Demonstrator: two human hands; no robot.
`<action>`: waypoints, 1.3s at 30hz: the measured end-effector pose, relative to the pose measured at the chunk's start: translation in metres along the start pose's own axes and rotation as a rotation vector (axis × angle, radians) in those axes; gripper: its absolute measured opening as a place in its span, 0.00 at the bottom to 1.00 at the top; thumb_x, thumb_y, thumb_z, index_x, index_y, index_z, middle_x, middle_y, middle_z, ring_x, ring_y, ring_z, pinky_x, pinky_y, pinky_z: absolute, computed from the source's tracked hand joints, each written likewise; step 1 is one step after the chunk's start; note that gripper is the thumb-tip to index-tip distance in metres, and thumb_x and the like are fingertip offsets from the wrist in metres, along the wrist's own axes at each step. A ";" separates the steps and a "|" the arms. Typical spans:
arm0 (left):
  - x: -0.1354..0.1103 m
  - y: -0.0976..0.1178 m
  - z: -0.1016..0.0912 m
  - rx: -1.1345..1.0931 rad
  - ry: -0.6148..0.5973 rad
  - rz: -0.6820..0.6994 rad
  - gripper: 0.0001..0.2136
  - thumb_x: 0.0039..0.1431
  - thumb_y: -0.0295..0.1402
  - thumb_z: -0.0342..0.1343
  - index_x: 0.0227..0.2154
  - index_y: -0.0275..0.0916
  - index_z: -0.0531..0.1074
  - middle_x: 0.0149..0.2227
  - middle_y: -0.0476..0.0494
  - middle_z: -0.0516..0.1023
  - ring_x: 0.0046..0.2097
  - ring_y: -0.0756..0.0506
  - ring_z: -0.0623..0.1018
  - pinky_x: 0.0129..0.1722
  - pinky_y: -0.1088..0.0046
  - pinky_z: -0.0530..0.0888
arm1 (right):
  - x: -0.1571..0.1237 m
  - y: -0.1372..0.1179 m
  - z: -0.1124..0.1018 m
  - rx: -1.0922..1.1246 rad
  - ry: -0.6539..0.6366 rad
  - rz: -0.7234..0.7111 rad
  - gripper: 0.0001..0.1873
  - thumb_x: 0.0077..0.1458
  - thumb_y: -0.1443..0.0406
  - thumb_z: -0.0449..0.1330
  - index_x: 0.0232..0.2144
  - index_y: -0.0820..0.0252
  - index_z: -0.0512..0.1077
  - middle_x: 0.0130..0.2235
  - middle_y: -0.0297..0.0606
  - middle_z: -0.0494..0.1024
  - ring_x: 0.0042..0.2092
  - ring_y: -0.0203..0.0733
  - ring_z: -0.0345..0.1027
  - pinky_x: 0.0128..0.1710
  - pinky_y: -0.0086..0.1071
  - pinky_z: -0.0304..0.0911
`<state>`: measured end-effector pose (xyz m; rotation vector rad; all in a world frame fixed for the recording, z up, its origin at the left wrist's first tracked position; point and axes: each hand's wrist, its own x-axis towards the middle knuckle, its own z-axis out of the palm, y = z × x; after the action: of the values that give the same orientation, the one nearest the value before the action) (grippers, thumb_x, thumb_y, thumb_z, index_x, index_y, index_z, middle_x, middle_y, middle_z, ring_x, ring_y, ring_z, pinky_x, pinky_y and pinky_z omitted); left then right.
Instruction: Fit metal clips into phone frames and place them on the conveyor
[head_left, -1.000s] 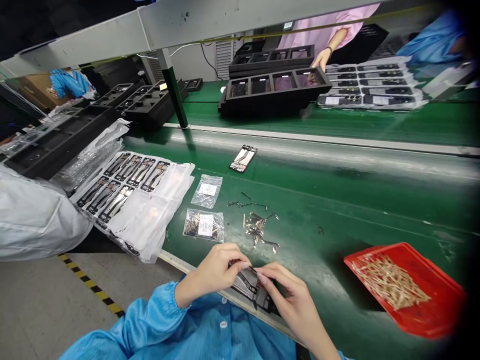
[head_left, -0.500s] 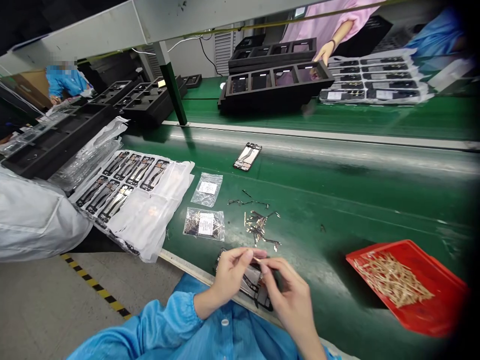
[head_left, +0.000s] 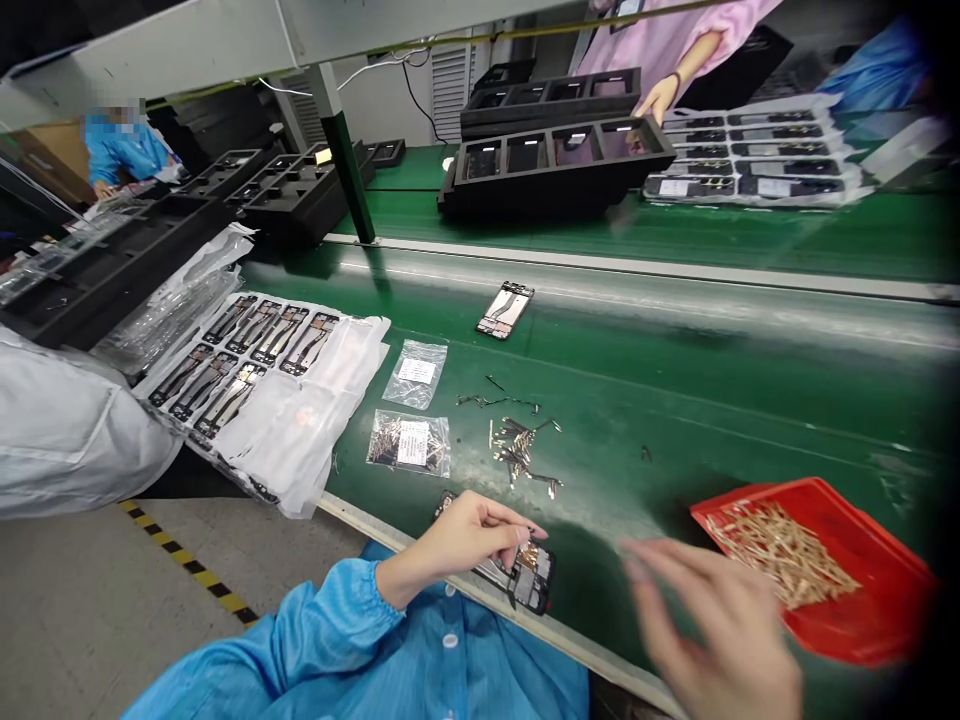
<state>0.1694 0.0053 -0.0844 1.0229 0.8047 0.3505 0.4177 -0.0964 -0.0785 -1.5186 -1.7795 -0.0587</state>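
My left hand is bent over a phone mid-frame at the table's near edge. Its thumb and fingers come together above the frame, and anything small between them is too hidden to name. The frame's dark rim and grey and copper parts show beside the fingertips. My right hand is smeared by motion, apart from the phone, left of a red tray with a heap of thin tan sticks. Beyond my left hand lies a pile of small flex strips.
Two clear bags with labels lie left of the strips. Another phone frame rests farther back. A white blister tray holds several phone parts at left. Black trays and a co-worker's hand are across the table.
My right hand has left the phone and moved right toward the red tray. My left hand stays over the phone, whose inner parts now show more.
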 end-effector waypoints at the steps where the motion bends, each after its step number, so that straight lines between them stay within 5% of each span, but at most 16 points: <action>1: -0.001 -0.001 0.002 0.031 -0.017 -0.014 0.26 0.59 0.52 0.67 0.44 0.28 0.86 0.22 0.48 0.74 0.26 0.52 0.68 0.29 0.75 0.63 | 0.001 -0.012 0.007 0.023 -0.049 -0.072 0.08 0.72 0.66 0.62 0.51 0.55 0.78 0.45 0.43 0.81 0.46 0.49 0.73 0.51 0.44 0.63; 5: -0.005 0.000 0.003 0.148 -0.053 -0.028 0.19 0.62 0.46 0.64 0.34 0.30 0.84 0.23 0.49 0.72 0.26 0.52 0.67 0.28 0.75 0.62 | 0.004 -0.039 0.036 0.057 -0.155 -0.142 0.09 0.73 0.68 0.59 0.52 0.58 0.77 0.45 0.40 0.82 0.45 0.46 0.71 0.45 0.41 0.60; 9: -0.010 0.005 0.000 0.260 -0.036 -0.008 0.13 0.61 0.35 0.62 0.24 0.33 0.77 0.21 0.53 0.66 0.25 0.54 0.60 0.26 0.75 0.55 | 0.000 -0.033 0.047 0.147 -0.200 -0.124 0.09 0.73 0.68 0.58 0.52 0.57 0.76 0.44 0.39 0.81 0.44 0.44 0.71 0.43 0.40 0.61; 13: -0.008 0.007 -0.001 0.292 -0.018 -0.027 0.10 0.60 0.32 0.61 0.26 0.32 0.81 0.20 0.54 0.63 0.25 0.54 0.59 0.25 0.75 0.54 | -0.005 -0.026 0.047 0.166 -0.243 -0.124 0.11 0.74 0.69 0.58 0.53 0.56 0.76 0.45 0.40 0.81 0.44 0.44 0.72 0.41 0.39 0.62; 18: -0.003 0.007 -0.003 0.234 -0.025 -0.076 0.16 0.63 0.36 0.59 0.40 0.29 0.86 0.22 0.51 0.69 0.25 0.52 0.65 0.26 0.76 0.62 | -0.006 -0.033 0.043 0.162 -0.094 -0.052 0.15 0.70 0.72 0.61 0.55 0.55 0.75 0.44 0.41 0.80 0.43 0.45 0.73 0.42 0.39 0.63; 27: -0.008 0.011 -0.006 0.336 -0.064 -0.057 0.11 0.59 0.32 0.60 0.23 0.33 0.77 0.20 0.53 0.65 0.24 0.53 0.59 0.24 0.74 0.54 | -0.003 -0.035 0.040 0.093 -0.220 -0.178 0.13 0.72 0.72 0.60 0.55 0.57 0.76 0.44 0.40 0.82 0.45 0.45 0.71 0.42 0.39 0.62; 33: -0.003 0.011 0.002 0.346 -0.073 -0.074 0.15 0.62 0.37 0.54 0.26 0.33 0.78 0.19 0.52 0.66 0.23 0.52 0.62 0.24 0.74 0.56 | -0.007 -0.042 0.032 0.053 -0.140 -0.157 0.18 0.68 0.74 0.63 0.57 0.55 0.76 0.43 0.39 0.83 0.42 0.44 0.73 0.43 0.40 0.63; 39: -0.004 0.021 0.002 0.473 -0.129 0.012 0.14 0.59 0.31 0.56 0.17 0.36 0.66 0.20 0.54 0.56 0.26 0.53 0.53 0.27 0.72 0.52 | -0.010 -0.041 0.031 0.004 -0.229 -0.150 0.15 0.71 0.74 0.59 0.56 0.56 0.76 0.44 0.39 0.83 0.45 0.44 0.72 0.45 0.41 0.63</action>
<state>0.1704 0.0118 -0.0645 1.4760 0.7811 0.1011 0.3659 -0.1005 -0.0881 -1.4328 -2.0723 0.0456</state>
